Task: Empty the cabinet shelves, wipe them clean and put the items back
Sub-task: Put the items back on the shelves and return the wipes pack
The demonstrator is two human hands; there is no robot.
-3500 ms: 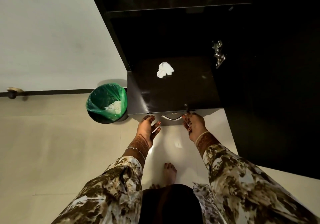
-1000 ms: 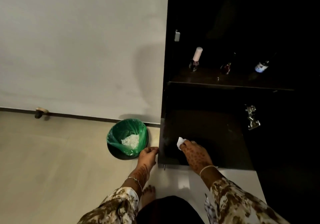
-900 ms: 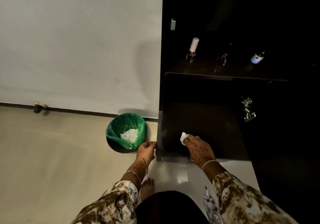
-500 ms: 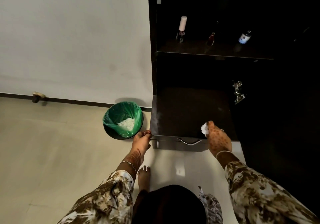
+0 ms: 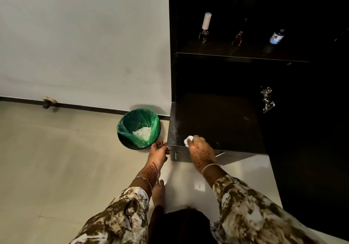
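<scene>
A: What is being wiped?

B: The dark lower shelf [image 5: 217,123] is being rubbed with a wad of white tissue [image 5: 188,140], pinched in the grip of the right hand [image 5: 201,153] at the front edge, toward seven o'clock. The corner is being steadied by the left hand [image 5: 157,154], fingers curled on it.

A: What is being risked?

B: Dust is likely being pushed over the edge onto the floor, missing the green-lined bin [image 5: 138,128] at nine o'clock. Three small bottles [image 5: 204,29] are being left at twelve o'clock.
</scene>
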